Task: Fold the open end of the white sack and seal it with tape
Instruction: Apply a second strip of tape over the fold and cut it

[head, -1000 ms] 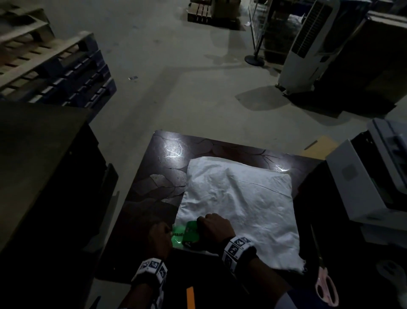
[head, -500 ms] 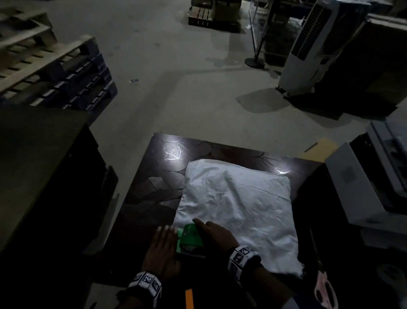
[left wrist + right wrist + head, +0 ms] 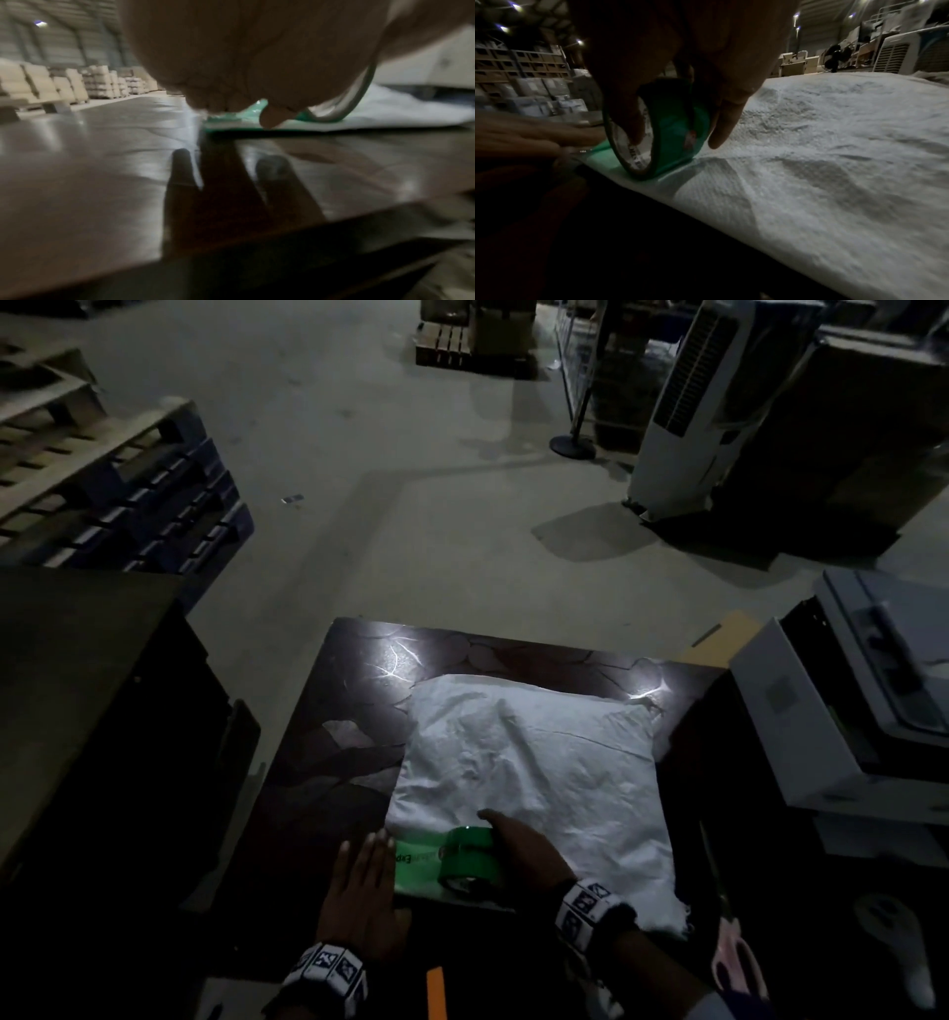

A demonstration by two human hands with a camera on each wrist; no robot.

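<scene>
The white sack (image 3: 534, 762) lies flat on the dark table (image 3: 334, 762), its folded end toward me. My right hand (image 3: 506, 839) grips the green tape roll (image 3: 470, 860), which stands on edge on the sack's near-left part. In the right wrist view my thumb is inside the tape roll (image 3: 664, 130) and my fingers are over its outside. A short green tape strip (image 3: 413, 857) runs left from the roll to the sack's corner. My left hand (image 3: 367, 875) lies flat with straight fingers at that corner, on the strip's end (image 3: 231, 119).
Pink-handled scissors (image 3: 734, 963) lie at the table's right near edge. A white machine (image 3: 821, 726) stands at the right and a dark cabinet (image 3: 92, 711) at the left. An orange strip (image 3: 436, 988) shows near me. Pallets (image 3: 102, 480) and an air cooler (image 3: 688, 403) stand on the floor beyond.
My left hand has gone from curled to flat at the sack's corner. The right hand has rolled the tape a little to the right, and a longer green strip shows.
</scene>
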